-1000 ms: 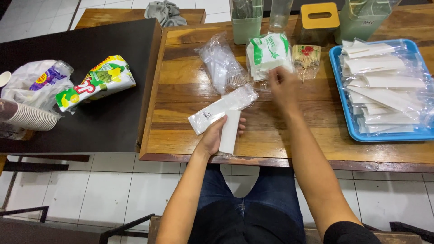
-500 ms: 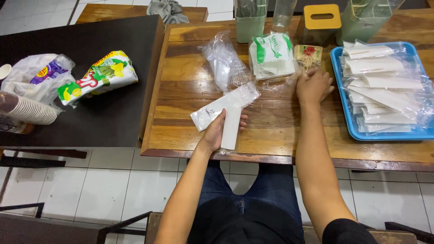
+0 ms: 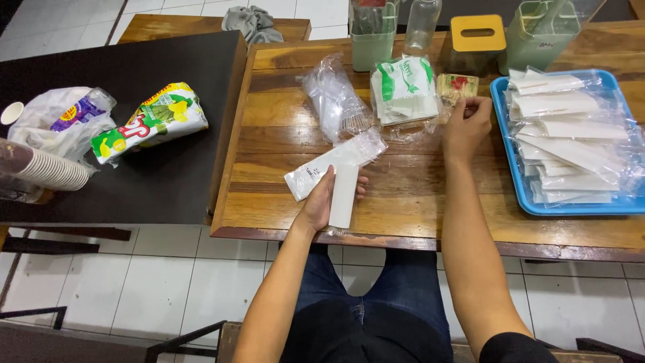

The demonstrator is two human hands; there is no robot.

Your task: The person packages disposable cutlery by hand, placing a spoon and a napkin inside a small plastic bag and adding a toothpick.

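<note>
White paper sleeve point(image 3: 344, 196) in left hand point(image 3: 322, 205) grip; right hand point(image 3: 465, 126) pinching small yellow packet point(image 3: 457, 87).

A green-and-white packet point(image 3: 403, 91) lay on the wooden table, a small yellow-and-red packet point(image 3: 457, 86) just beside it. On the dark table sat a yellow-green snack bag point(image 3: 149, 122). White paper sleeves point(image 3: 561, 134) filled a blue tray point(image 3: 510, 168).

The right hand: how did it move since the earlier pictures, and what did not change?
The right hand moved right from the green-and-white packet to the small yellow packet, fingers curled at it. The left hand kept holding the white sleeve; the blue tray stayed put.
</note>
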